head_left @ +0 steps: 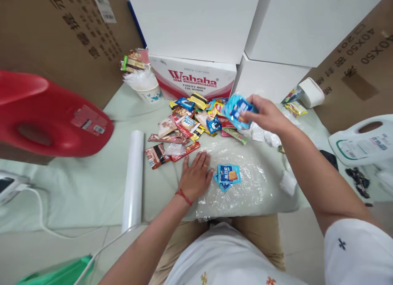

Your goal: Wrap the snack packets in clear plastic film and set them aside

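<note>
My right hand (260, 113) pinches a blue snack packet (238, 109) above the right side of a heap of wrapped snacks (196, 117). My left hand (196, 174) lies flat, fingers stretched out, at the left edge of a clear plastic sheet (251, 195). On that sheet, right of my left hand, a few blue snack packets (229, 174) overlap. A red-brown wrapped bar (186, 151) and a brown packet (157, 156) lie just beyond my left fingertips.
A white roll (133, 178) lies at the left, near a large red jug (55, 117). Behind the heap stand a Wahaha box (196, 78) and a paper cup (149, 90) with wrapped snacks. A white bottle (365, 141) and crumpled white wrappers (288, 182) are at the right.
</note>
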Motion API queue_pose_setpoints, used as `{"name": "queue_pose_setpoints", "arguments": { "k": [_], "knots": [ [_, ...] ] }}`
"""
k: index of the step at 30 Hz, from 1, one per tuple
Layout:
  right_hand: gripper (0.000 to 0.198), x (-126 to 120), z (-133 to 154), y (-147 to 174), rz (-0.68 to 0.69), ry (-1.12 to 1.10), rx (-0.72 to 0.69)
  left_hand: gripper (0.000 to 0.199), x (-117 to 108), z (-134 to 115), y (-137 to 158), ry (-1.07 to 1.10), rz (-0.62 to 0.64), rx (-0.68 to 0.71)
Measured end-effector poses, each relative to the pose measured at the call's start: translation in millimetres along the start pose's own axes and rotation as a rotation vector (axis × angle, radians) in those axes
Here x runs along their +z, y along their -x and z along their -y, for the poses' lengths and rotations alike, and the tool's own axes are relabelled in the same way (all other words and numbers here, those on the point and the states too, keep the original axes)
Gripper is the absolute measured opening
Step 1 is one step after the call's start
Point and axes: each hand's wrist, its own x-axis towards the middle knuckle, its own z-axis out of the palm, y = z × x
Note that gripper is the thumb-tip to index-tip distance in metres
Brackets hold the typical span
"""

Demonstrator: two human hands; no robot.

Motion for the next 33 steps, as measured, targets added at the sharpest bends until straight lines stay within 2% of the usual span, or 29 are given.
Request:
{"name": "queue_pose_setpoints", "arguments": {
  "k": [2, 4, 6, 8, 11, 13, 15, 20, 25, 27, 29, 31, 33],
  "knots": [
    [0.031, 8.2, 8.5, 35.2, 0.280, -0.100, -0.054, 0.056, 0.9, 0.3, -0.1, 0.003, -0.003, 0.002],
    [0.027, 27.9, 9.3, 61.6, 0.517, -0.106, -0.104, 0.056, 2.1, 0.9, 0.1, 0.000, -0.005, 0.001],
    [0.024, 53.2, 4.1, 78.0, 0.613, -0.035, -0.158, 0.056, 2.9, 1.7, 0.3, -0.007, -0.004, 0.000],
    [0.031, 76.6, -3.1, 88.0, 0.552, 0.084, -0.199, 0.056, 3.1, 2.3, 0.5, -0.014, -0.008, 0.000],
    [0.061, 100.7, -9.5, 103.4, 0.381, 0.193, -0.257, 0.056, 2.4, 2.2, 0.5, -0.015, -0.018, 0.010],
    [0.077, 111.1, -8.1, 116.8, 0.352, 0.217, -0.311, 0.056, 1.7, 1.2, 0.4, -0.011, -0.027, 0.013],
    [0.083, 119.3, -3.2, 129.4, 0.352, 0.254, -0.342, 0.056, 1.2, 0.1, 0.3, -0.008, -0.036, 0.013],
    [0.077, 127.2, 2.9, 136.6, 0.320, 0.300, -0.279, 0.055, 1.6, -1.1, 0.0, -0.006, -0.042, 0.006],
    [0.067, 114.4, -12.8, 121.5, 0.251, 0.229, -0.090, 0.055, -0.2, -1.2, -0.1, -0.008, -0.039, 0.004],
    [0.060, 109.4, -13.9, 116.9, 0.216, 0.189, -0.057, 0.056, -0.6, -1.2, -0.1, -0.010, -0.036, 0.001],
    [0.054, 106.7, -9.3, 114.7, 0.228, 0.115, -0.095, 0.056, -0.1, -1.0, 0.1, -0.011, -0.037, 0.003],
    [0.048, 106.8, -1.8, 114.5, 0.312, 0.054, -0.182, 0.055, 0.9, -0.8, 0.3, -0.012, -0.042, 0.006],
    [0.041, 109.1, 4.0, 116.1, 0.399, 0.094, -0.234, 0.055, 1.8, -0.6, 0.7, -0.015, -0.046, 0.006]
  ]
}}
